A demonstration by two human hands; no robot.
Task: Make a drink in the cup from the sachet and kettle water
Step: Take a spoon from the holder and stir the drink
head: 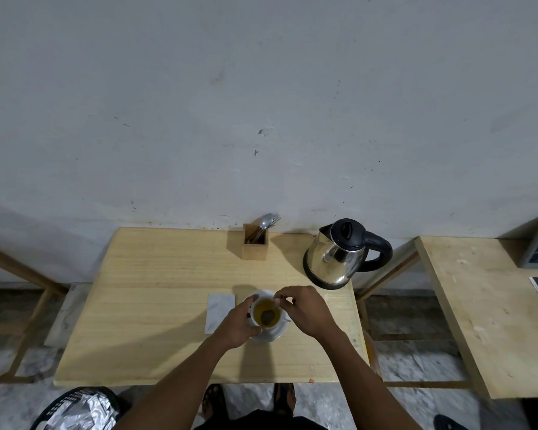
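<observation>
A white ceramic cup (pixel 266 315) of amber liquid, a dark tea bag (pixel 266 316) sunk in it, sits on a white saucer (pixel 271 335) near the front of the pale wooden counter (pixel 156 305). The left hand (pixel 236 327) curls around the cup's side, likely steadying it, while the right hand (pixel 305 308) pinches something small over the rim, probably the bag's string. A flat white sachet (pixel 219 311) lies just left; the steel kettle with black handle (pixel 342 254) stands behind right, clear of the hands.

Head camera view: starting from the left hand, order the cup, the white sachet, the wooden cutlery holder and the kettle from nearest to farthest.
From the left hand:
1. Cup, touching it, gripped at its left side.
2. White sachet, flat on the table just left of the hand.
3. Wooden cutlery holder, at the table's back edge.
4. Kettle, at the back right corner.
</observation>
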